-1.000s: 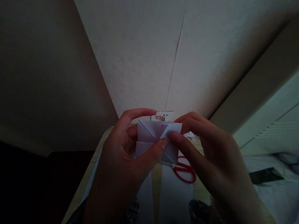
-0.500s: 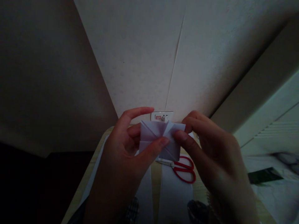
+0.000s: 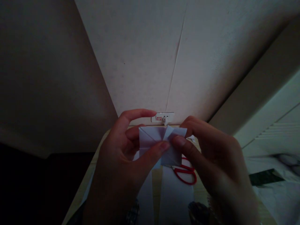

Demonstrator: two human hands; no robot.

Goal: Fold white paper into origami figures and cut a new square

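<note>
A small folded piece of white paper (image 3: 150,135) with crease lines is held up between both hands above the table. My left hand (image 3: 131,153) pinches it from the left, thumb across its front near the middle, while the index finger stretches out above the top edge. My right hand (image 3: 211,153) grips the right part, thumb in front and fingers behind. A narrow raised fold stands near the paper's top middle, beside my right thumb. Red-handled scissors (image 3: 186,175) lie below and behind the paper, their blades mostly hidden by it.
White paper sheets (image 3: 177,197) lie on the light wooden table (image 3: 157,187). A wall socket (image 3: 168,117) with a plug sits just behind the table, low on the pale wall (image 3: 145,62). At the right is a dark green flat item (image 3: 267,177) on a whitish surface.
The folded paper has come slightly lower, covering more of the scissors. My right thumb has shifted a little left along the paper, closer to my left thumb.
</note>
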